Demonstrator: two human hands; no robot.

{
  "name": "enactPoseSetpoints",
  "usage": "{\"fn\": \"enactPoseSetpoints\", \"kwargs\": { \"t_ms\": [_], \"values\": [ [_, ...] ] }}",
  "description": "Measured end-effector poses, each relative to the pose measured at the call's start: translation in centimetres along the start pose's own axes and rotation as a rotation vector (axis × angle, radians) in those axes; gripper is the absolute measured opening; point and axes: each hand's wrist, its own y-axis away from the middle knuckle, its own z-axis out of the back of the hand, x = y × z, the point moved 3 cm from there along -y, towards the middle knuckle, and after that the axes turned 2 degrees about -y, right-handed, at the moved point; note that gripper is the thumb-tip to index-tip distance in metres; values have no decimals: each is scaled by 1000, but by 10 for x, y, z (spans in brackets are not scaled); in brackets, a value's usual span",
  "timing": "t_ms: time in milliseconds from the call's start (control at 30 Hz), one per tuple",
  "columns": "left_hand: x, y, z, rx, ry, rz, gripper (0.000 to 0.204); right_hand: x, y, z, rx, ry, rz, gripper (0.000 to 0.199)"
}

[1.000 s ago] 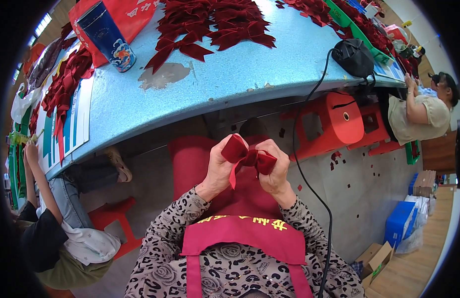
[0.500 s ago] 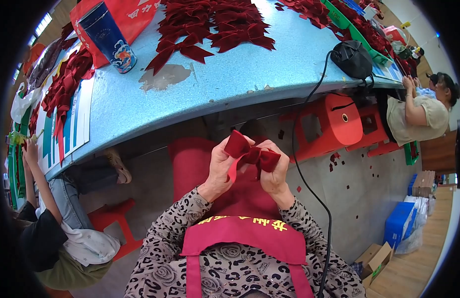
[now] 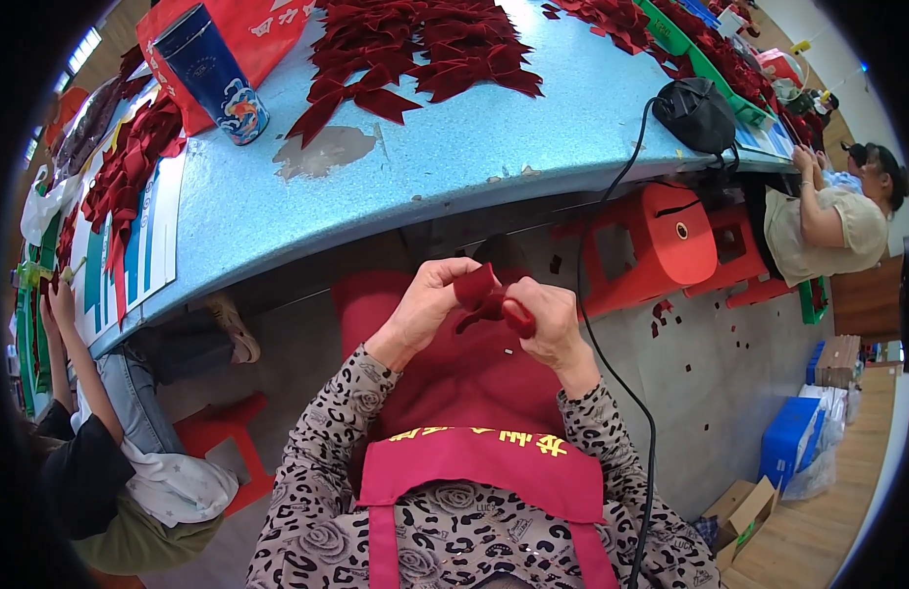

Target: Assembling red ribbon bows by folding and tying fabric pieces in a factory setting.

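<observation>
The left hand (image 3: 422, 306) and the right hand (image 3: 550, 326) share 1 dark red velvet bow (image 3: 487, 303), held above the lap of the red apron (image 3: 445, 393), on the near side of the tabletop (image 3: 454, 157). The left fingers are clamped on the bow's left loop; the right fingers are closed around its right part, partly covering it.

At the far side of the tabletop, 2 columns of dark red bows (image 3: 474, 59) lie side by side. To their left stands a dark blue canister (image 3: 211, 74) in front of a red bag (image 3: 268, 44). Farther left, more red ribbon (image 3: 135, 162) hangs over a white-and-green board (image 3: 160, 221). To the right, a black pouch (image 3: 698, 116) sits near the edge beside a green crate (image 3: 715, 64), and a black cord (image 3: 612, 373) runs down past the right hand. Below it is a red stool (image 3: 661, 245). There are 2 co-workers seated nearby, 1 at left (image 3: 91, 481) and 1 at right (image 3: 832, 226).
</observation>
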Motion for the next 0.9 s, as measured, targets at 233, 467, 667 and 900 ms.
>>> {"fn": "enactPoseSetpoints", "kwargs": {
  "t_ms": [233,467,667,900],
  "values": [
    [5,0,6,-45,-329,78,14,0,-2,-8,84,279,187,16],
    [10,1,7,-330,-438,-119,13,3,1,-32,-101,338,112,17],
    [24,-2,13,-492,-515,-246,14,0,6,-49,-210,207,-53,14],
    [33,-6,14,-508,-214,-343,15,-13,12,-58,-257,-124,-341,8]
  ]
}}
